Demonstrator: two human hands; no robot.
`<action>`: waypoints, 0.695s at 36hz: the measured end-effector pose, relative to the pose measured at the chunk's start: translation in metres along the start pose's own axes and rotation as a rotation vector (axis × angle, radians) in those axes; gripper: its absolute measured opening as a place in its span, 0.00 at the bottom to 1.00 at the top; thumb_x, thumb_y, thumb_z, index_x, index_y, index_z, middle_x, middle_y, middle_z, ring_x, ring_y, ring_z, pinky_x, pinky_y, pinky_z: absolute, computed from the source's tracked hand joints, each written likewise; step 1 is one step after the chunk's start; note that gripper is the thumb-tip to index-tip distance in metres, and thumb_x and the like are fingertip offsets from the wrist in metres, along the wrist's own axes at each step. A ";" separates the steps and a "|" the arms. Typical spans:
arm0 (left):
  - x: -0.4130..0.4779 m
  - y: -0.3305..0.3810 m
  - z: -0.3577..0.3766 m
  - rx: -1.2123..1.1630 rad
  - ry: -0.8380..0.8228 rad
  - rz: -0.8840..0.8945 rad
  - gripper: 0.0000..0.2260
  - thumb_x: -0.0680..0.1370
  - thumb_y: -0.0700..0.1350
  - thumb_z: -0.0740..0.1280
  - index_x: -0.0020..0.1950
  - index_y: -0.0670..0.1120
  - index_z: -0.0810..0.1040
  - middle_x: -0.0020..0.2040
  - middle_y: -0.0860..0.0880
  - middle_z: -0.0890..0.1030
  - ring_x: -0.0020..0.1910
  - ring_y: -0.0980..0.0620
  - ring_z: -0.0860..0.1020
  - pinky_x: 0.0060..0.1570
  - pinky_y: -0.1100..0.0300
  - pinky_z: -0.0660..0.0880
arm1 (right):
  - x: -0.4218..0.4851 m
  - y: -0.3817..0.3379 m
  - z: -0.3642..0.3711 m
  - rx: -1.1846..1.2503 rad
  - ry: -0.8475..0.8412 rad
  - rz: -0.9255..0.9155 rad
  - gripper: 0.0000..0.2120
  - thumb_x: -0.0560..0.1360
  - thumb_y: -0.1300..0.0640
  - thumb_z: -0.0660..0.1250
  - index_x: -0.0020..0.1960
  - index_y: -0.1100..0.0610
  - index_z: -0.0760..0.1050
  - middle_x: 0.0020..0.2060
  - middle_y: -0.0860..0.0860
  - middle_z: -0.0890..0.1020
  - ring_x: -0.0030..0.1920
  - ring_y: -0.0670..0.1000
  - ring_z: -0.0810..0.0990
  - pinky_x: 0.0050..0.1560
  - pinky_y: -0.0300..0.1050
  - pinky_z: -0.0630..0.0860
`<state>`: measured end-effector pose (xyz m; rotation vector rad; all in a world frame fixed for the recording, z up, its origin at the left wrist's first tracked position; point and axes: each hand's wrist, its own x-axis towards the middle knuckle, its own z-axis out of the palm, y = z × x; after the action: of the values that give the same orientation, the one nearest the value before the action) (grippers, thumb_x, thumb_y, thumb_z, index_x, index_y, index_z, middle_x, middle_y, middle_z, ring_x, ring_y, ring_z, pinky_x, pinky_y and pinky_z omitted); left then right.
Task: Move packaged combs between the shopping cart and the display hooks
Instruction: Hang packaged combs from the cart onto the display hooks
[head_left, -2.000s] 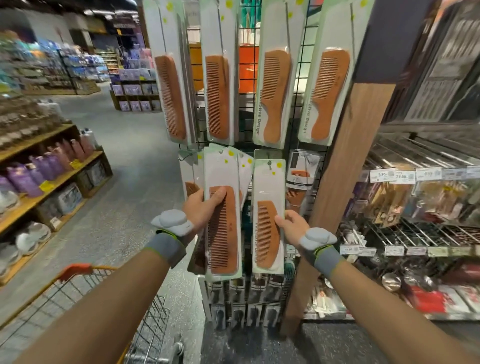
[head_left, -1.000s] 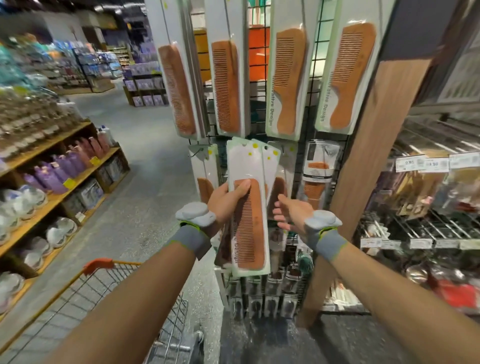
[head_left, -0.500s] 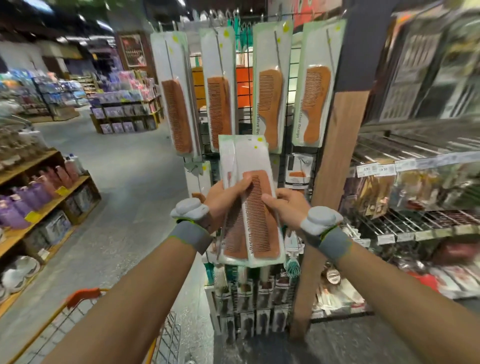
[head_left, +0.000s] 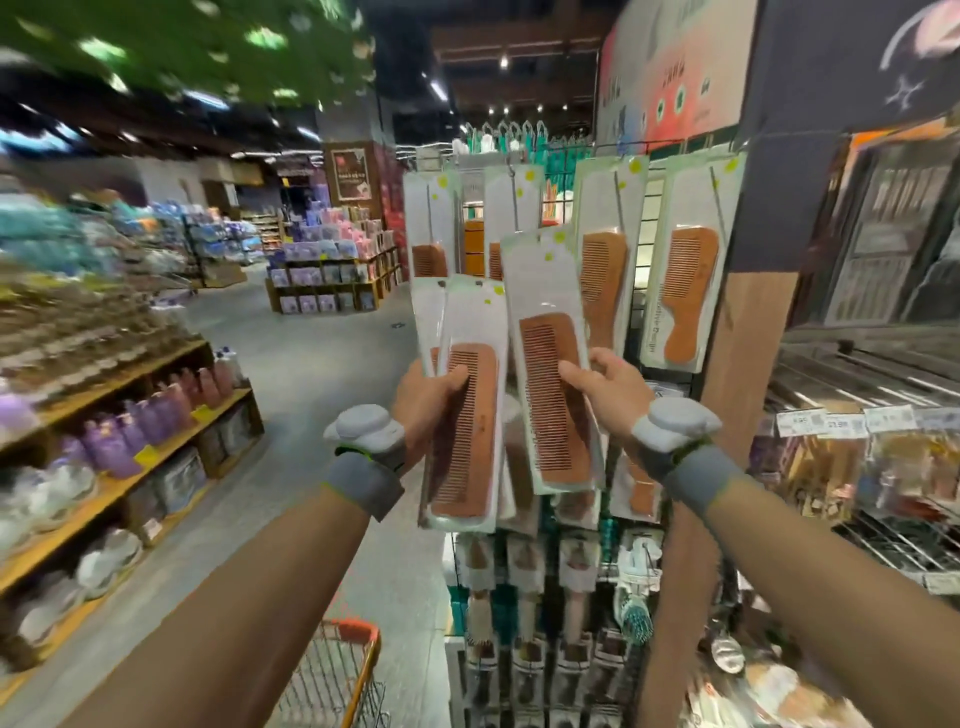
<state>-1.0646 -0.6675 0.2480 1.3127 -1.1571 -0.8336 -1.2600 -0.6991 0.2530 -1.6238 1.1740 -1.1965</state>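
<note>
My left hand (head_left: 428, 397) grips a small stack of packaged wooden combs (head_left: 467, 415), held upright in front of the rack. A single packaged comb (head_left: 550, 374), tilted slightly left, is pinched at its right edge by my right hand (head_left: 608, 384). Both packs are raised before the display hooks (head_left: 514, 171), where more packaged combs (head_left: 680, 260) hang in a row. The orange-rimmed shopping cart (head_left: 348, 670) stands low between my forearms.
A wooden post (head_left: 737, 353) stands right of the comb rack, with wire shelves of packets (head_left: 883, 467) beyond it. Brushes (head_left: 571, 649) fill the rack's lower rows. Shelves of bottles (head_left: 156, 415) line the left side of the aisle floor (head_left: 322, 364).
My right hand has taken one comb pack off the stack and moved it right and up. Both hands rose toward the upper hooks as the view tilted upward.
</note>
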 end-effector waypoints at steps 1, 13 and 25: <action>0.001 0.006 -0.003 0.020 0.032 0.027 0.05 0.80 0.40 0.63 0.50 0.42 0.78 0.45 0.43 0.82 0.43 0.45 0.81 0.50 0.51 0.79 | 0.004 -0.007 0.001 0.011 -0.004 -0.018 0.14 0.78 0.54 0.64 0.61 0.57 0.70 0.52 0.48 0.77 0.50 0.49 0.76 0.48 0.38 0.69; 0.020 0.048 -0.016 0.048 0.229 0.145 0.04 0.81 0.48 0.61 0.47 0.51 0.74 0.48 0.45 0.82 0.51 0.43 0.81 0.58 0.43 0.77 | 0.055 -0.073 0.016 -0.003 0.060 -0.100 0.13 0.76 0.52 0.65 0.55 0.58 0.75 0.51 0.55 0.82 0.52 0.57 0.80 0.59 0.56 0.74; 0.026 0.048 -0.009 0.061 0.203 0.148 0.04 0.82 0.48 0.60 0.47 0.51 0.71 0.48 0.44 0.81 0.50 0.43 0.81 0.56 0.45 0.78 | 0.081 -0.050 0.022 -0.020 0.026 -0.027 0.17 0.75 0.50 0.66 0.55 0.63 0.74 0.51 0.61 0.82 0.52 0.61 0.81 0.59 0.58 0.75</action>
<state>-1.0563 -0.6840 0.3005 1.3118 -1.1098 -0.5485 -1.2177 -0.7625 0.3138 -1.6479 1.1869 -1.2304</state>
